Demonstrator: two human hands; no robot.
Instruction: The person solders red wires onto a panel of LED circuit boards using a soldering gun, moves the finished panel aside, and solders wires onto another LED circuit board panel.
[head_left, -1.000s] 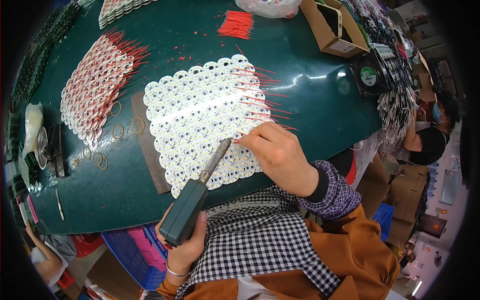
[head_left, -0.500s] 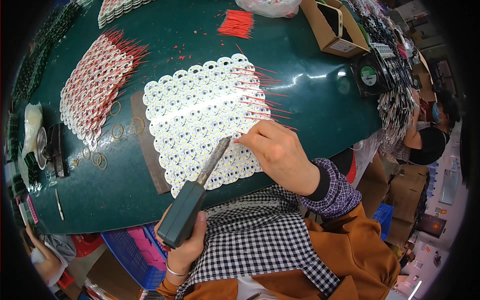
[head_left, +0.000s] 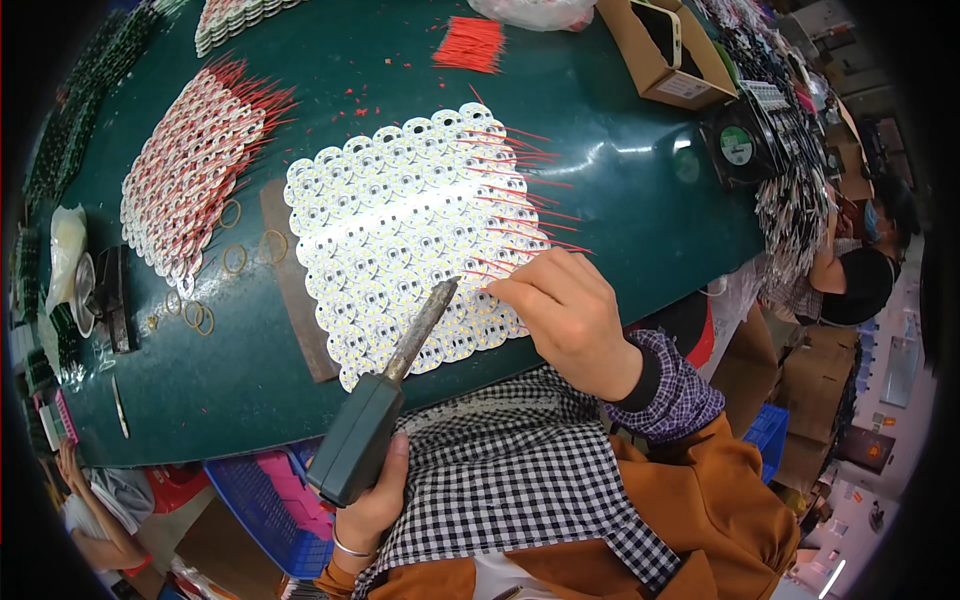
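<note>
My left hand [head_left: 378, 498] is closed round the dark green handle of a soldering iron [head_left: 362, 438]. Its metal tip ends just above a panel of joined round white LED boards [head_left: 395, 215]. Close to that tip, the thumb and fingers of my right hand [head_left: 572, 318] are pinched over the panel's right part, on a thin red wire [head_left: 488, 290] that is mostly hidden by the fingers. Several red wires [head_left: 545, 212] stick out from the panel's right edge, above my right hand. A flat brown board [head_left: 283, 300] lies partly under the panel.
A stack of LED panels with red wires [head_left: 190, 170] lies at the left, rubber bands [head_left: 234, 260] beside it. A bundle of red wires [head_left: 470, 44], a cardboard box [head_left: 660, 70] and a small black fan [head_left: 740, 148] are farther off. Two other people sit nearby.
My right hand has shifted slightly right and down, away from the iron's tip. The soldering iron has moved slightly left. Another red wire now shows near the fingers.
</note>
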